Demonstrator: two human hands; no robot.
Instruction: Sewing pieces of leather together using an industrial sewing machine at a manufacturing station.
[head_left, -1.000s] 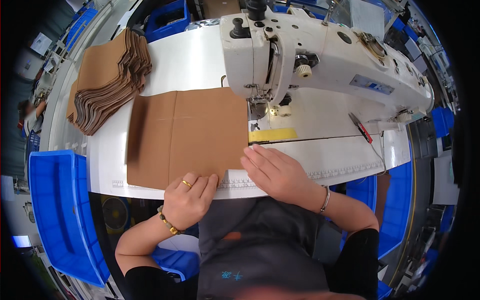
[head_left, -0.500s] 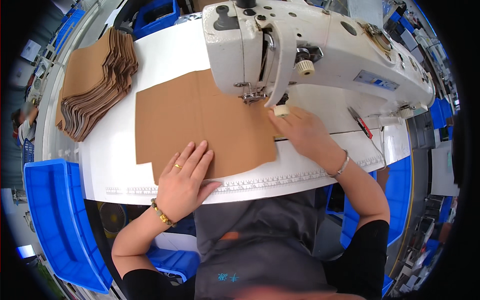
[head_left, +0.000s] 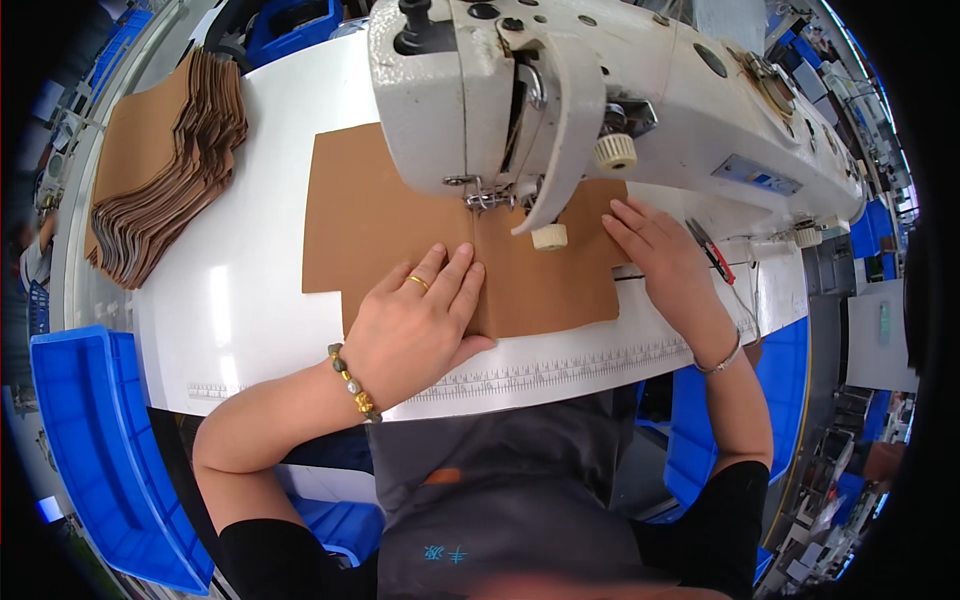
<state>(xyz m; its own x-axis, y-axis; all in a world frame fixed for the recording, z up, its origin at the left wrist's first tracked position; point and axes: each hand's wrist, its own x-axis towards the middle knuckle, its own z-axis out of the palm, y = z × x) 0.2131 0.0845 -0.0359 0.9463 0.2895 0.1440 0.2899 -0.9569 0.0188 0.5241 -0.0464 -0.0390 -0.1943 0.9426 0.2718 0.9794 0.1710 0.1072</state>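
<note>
A flat brown fabric panel (head_left: 545, 290) with notched corners lies on the white table, passing beneath the needle area of a white sewing machine (head_left: 425, 140). A crease or seam line runs down the panel in line with the presser foot (head_left: 488, 200). My left hand (head_left: 415, 310) rests flat on the panel left of that line, fingers stretched out and the thumb near its front edge. At the panel's right edge, my right hand (head_left: 660, 255) lies with its fingertips on the fabric, fingers extended. The machine head hides part of the panel.
A stack of brown panels (head_left: 165, 165) sits at the table's far left. Red-handled thread snips (head_left: 715, 255) lie right of my right hand. A printed ruler (head_left: 560, 360) follows the table's front edge. Blue bins stand at the left (head_left: 110, 450) and right (head_left: 700, 420).
The panel has slid right under the machine, its line now at the presser foot. My left hand moved right and forward with it; my right hand moved right, away from the needle area.
</note>
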